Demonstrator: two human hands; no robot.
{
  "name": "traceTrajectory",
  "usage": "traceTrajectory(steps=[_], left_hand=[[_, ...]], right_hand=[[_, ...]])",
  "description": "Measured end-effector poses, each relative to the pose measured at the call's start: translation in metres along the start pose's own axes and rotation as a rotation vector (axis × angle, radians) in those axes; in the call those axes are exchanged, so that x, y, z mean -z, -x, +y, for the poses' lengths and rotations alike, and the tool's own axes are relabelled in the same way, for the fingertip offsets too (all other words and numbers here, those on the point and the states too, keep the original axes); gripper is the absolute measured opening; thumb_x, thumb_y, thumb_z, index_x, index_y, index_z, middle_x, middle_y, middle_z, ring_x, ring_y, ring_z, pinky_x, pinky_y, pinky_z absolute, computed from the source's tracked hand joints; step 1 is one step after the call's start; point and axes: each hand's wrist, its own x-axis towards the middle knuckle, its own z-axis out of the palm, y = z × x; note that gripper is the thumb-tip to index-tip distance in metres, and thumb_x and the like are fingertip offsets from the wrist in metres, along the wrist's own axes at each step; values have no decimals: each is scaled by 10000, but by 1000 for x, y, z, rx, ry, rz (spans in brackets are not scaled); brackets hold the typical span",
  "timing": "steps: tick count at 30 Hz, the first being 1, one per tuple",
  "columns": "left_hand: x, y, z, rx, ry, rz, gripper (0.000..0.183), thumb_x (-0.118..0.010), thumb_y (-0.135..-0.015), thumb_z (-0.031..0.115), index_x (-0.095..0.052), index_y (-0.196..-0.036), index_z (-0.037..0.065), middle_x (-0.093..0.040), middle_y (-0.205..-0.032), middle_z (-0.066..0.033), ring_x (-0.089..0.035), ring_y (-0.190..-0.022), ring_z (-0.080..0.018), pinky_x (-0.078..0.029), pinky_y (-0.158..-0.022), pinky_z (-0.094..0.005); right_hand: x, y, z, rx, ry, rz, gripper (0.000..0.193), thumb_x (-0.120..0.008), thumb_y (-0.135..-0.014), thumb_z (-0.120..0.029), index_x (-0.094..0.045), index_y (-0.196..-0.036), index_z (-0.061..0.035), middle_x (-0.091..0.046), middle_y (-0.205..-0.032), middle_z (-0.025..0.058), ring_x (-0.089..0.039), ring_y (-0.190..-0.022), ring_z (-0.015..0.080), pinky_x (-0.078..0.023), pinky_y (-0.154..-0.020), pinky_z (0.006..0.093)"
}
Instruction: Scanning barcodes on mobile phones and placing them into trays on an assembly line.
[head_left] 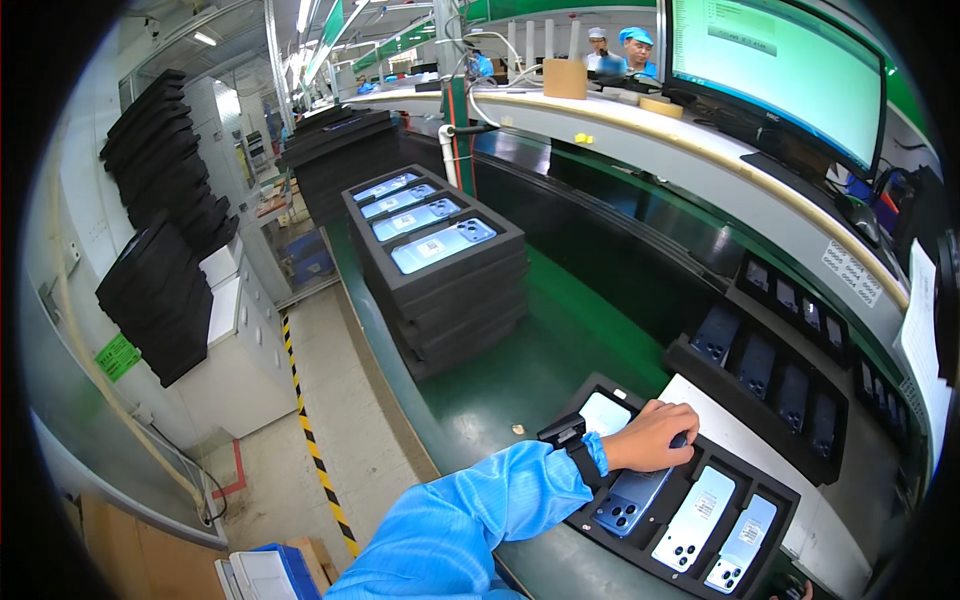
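My left hand [655,437], in a blue sleeve with a black wrist strap, reaches over a black foam tray [790,490]. Its fingers are closed around the far end of a dark blue phone [622,512], whose near end with the camera lenses lies in the tray. Beside it sit a pale blue phone [694,520] and another light phone [742,545], both bearing labels. Partly behind my wrist is a further light phone [603,412]. At the bottom right edge, only a sliver of my right hand [807,591] shows, near something dark; its fingers are mostly cut off.
A stack of black trays [450,310] holding blue phones stands on the green bench. More dark phones lie in a tray [680,352] on the right, below a shelf with a monitor [775,70]. Piled black trays [160,290] stand left of the aisle. Co-workers sit far off.
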Motion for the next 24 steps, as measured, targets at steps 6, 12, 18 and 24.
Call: traceTrajectory(steps=[6, 12, 18, 24], left_hand=[[0, 1, -7, 27, 26, 21, 144, -639, -849, 186, -565, -939, 102, -598, -992, -55, -567, -1012, -268, -342, -997, -400], [1, 0, -5, 40, 38, -14, 131, -645, -847, 189, -578, -913, 98, -605, -988, -62, -570, -1009, -277, -343, -996, -404], [3, 1, -4, 33, 23, 9, 138, -649, -850, 192, -582, -917, 92, -613, -990, -67, -573, -1015, -279, -345, -1004, -401], [0, 1, -6, 35, 42, -3, 140, -651, -849, 188, -587, -922, 88, -614, -992, -63, -578, -1017, -273, -345, -1010, -402]], right_hand=[[2, 3, -17, -129, -87, -32, 626, -770, -863, -45, -489, -1420, 12, -646, -1191, 203, -675, -870, 261, -590, -721, 328], [-6, -6, 22, -91, -42, -2, 644, -764, -867, -65, -484, -1445, -20, -645, -1204, 205, -677, -859, 256, -589, -724, 330], [-4, -5, 16, -19, -16, 17, 656, -782, -864, -86, -488, -1447, -25, -643, -1221, 219, -683, -899, 267, -594, -758, 341], [-2, -1, 4, 7, 56, 23, 649, -791, -862, -81, -490, -1432, -8, -646, -1212, 216, -686, -906, 268, -598, -754, 337]])
